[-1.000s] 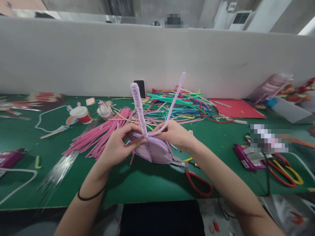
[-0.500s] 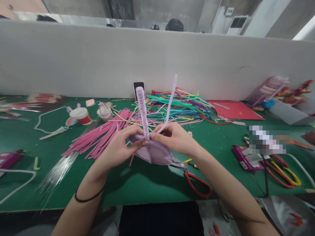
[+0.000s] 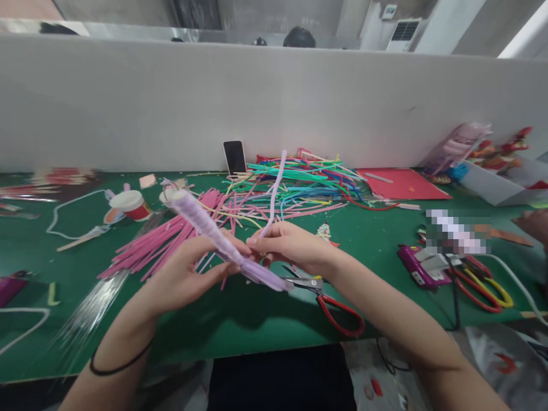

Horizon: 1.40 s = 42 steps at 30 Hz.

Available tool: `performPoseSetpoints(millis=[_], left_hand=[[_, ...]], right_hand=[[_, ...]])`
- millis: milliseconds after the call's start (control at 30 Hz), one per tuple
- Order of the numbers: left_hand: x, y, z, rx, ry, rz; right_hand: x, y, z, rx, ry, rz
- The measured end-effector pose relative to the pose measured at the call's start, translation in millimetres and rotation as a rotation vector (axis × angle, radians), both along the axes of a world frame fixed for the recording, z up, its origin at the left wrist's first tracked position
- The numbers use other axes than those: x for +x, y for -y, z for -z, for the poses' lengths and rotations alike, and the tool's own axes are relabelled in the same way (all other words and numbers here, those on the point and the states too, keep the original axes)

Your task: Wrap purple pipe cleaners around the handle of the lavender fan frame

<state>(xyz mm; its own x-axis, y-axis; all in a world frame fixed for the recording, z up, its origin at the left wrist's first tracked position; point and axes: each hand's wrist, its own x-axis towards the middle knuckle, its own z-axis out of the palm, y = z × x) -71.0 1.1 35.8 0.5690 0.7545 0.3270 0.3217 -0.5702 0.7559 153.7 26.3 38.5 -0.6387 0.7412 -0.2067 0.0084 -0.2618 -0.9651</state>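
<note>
A lilac pipe-cleaner piece (image 3: 204,221) has a thick wound stem tilted up to the left and a flat part, seen nearly edge-on, at its lower right end. My left hand (image 3: 182,271) pinches it near the join, thumb below and fingers behind. In my right hand (image 3: 295,246), thumb and fingertips close on a loose lilac pipe cleaner (image 3: 277,191) that sticks upward, right beside the join. Red-handled scissors (image 3: 338,319) lie on the table just below my right wrist, blades pointing at the flat part.
Pink pipe cleaners (image 3: 148,245) lie behind my left hand, a multicoloured heap (image 3: 299,182) farther back. A phone (image 3: 235,158) leans on the grey partition (image 3: 171,103). Paper cup (image 3: 131,204) stands left; purple device (image 3: 422,267) and yellow-handled tool (image 3: 496,292) lie right. Another person's hand (image 3: 533,225) shows at the right edge.
The wound stem has swung from upright to a leftward tilt, and the flat part has turned nearly edge-on. The loose pipe cleaner has shifted left with my right hand. The camera view moved slightly.
</note>
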Motion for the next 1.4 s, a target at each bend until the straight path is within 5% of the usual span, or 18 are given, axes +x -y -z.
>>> performPoseSetpoints(millis=[367, 533, 867, 1033, 1400], left_hand=[[-8.7, -3.9, -15.7, 0.059, -0.134, 0.054], [-2.5, -6.4, -7.1, 0.174, -0.042, -0.073], [28.9, 3.2, -4.5, 0.252, -0.051, -0.359], [35.0, -11.0, -3.6, 0.285, -0.113, -0.457], [30.9, -32.2, 0.2, 0.275, -0.131, -0.492]], right_hand=[[-2.7, 6.0, 9.3, 0.047, -0.058, 0.01], [0.2, 15.7, 10.3, 0.317, 0.044, 0.267], [8.4, 20.5, -10.8, 0.945, 0.434, 0.416], [0.3, 17.5, 2.3, 1.186, 0.414, 0.511], [-30.6, 9.7, 61.3, 1.383, 0.36, 0.869]])
